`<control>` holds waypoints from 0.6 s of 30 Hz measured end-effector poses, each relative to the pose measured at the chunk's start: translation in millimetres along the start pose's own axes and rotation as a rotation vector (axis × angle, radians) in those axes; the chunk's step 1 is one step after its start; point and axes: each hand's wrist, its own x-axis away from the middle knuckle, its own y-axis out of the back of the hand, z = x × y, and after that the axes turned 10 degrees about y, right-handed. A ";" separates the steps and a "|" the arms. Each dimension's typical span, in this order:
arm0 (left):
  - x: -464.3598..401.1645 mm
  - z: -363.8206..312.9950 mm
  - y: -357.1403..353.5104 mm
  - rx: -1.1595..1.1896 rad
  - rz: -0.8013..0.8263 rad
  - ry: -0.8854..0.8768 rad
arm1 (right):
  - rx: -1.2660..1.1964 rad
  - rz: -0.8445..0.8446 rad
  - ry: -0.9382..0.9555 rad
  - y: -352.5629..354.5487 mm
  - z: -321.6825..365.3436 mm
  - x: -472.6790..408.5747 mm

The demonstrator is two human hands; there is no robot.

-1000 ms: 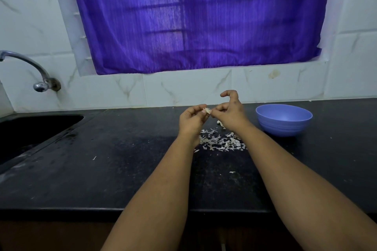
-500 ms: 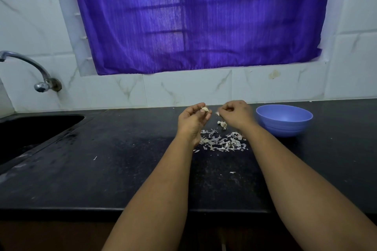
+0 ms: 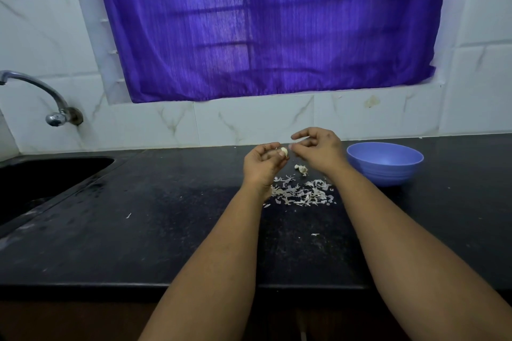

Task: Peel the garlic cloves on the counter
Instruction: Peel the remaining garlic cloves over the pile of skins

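My left hand [image 3: 263, 162] holds a pale garlic clove [image 3: 284, 151] pinched between its fingertips, above the black counter [image 3: 166, 230]. My right hand [image 3: 318, 148] hovers just to the right of the clove, fingers curled, thumb and index tips close together; whether they pinch a bit of skin I cannot tell. Another garlic clove [image 3: 302, 168] lies on the counter under my right hand. A heap of white garlic peels [image 3: 302, 192] is spread on the counter between my forearms.
A blue bowl [image 3: 385, 163] stands on the counter right of my right hand. A dark sink [image 3: 41, 177] with a metal tap [image 3: 55, 116] is at the left. A tiled wall and purple curtain [image 3: 263, 25] close the back.
My right hand drew away from the clove to the right, then rose and came back close to it with the index finger lifted. My left hand kept holding the clove.
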 end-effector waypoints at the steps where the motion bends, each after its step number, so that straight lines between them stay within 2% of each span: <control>1: 0.3 0.6 0.2 -0.011 0.006 -0.004 | -0.022 -0.002 0.012 -1.5 1.0 0.6; 11: 2.0 2.2 1.0 -0.103 -0.004 -0.056 | 0.058 0.002 0.096 -5.7 1.3 3.5; 18: 1.0 2.7 1.9 -0.119 -0.002 -0.066 | 0.057 -0.004 0.078 -6.5 -0.1 2.6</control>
